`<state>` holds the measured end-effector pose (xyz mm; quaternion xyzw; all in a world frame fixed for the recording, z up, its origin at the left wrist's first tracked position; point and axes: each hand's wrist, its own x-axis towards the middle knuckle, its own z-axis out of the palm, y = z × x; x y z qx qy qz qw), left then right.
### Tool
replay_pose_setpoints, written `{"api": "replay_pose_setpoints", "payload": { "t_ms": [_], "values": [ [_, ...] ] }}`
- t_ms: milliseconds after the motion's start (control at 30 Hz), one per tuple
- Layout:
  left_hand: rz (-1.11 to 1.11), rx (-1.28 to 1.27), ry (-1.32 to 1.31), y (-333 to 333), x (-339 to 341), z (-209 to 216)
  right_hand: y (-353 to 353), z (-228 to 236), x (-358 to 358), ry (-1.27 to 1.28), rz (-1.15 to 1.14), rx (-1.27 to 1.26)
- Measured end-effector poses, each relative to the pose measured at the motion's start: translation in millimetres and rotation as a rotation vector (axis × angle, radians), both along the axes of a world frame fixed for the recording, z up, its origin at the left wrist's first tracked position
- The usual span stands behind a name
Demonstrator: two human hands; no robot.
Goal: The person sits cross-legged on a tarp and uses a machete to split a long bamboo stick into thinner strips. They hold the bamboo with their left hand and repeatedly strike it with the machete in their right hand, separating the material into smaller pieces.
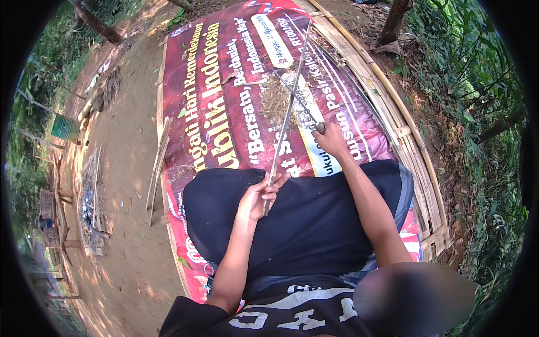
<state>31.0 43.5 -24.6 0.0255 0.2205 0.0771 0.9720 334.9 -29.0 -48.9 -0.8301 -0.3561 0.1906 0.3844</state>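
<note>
My left hand (259,196), palm partly up, is closed round the near end of a long thin bamboo strip (284,126). The strip slants away from me, up and a little to the right, over a red printed banner (236,132). In my right hand (332,140) is the dark handle of a knife (306,108). Its narrow blade points to the far left and crosses the strip about midway; whether the edge bites into it I cannot tell. Pale shavings (275,101) lie heaped on the banner beside the crossing. Dark cloth (292,224) covers my lap under both forearms.
The banner is spread over a slatted bamboo platform (418,163), whose slats show along the right. Loose strips (159,163) lean at its left edge. Bare dirt ground (126,185) lies to the left, with a green container (65,128) farther off. Plants (477,73) grow along the right.
</note>
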Motion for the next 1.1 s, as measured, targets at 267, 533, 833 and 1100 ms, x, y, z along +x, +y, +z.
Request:
{"api": "replay_pose_setpoints", "payload": {
  "t_ms": [267, 533, 833, 1100],
  "values": [
    [-0.067, 0.325, 0.120, 0, 37, 33, -10, 5, 11, 0.006, -0.030, 0.060],
    [-0.160, 0.358, 0.126, 12, 60, 25, -12, 14, 9, 0.024, 0.001, 0.013],
    [-0.121, 0.254, 0.176, -7, 30, 30, -14, 17, -28, -0.247, 0.318, -0.013],
    [-0.168, 0.433, 0.420, -48, -21, 47, -8, -10, -11, -0.508, 0.435, -0.060]
  ]
}}
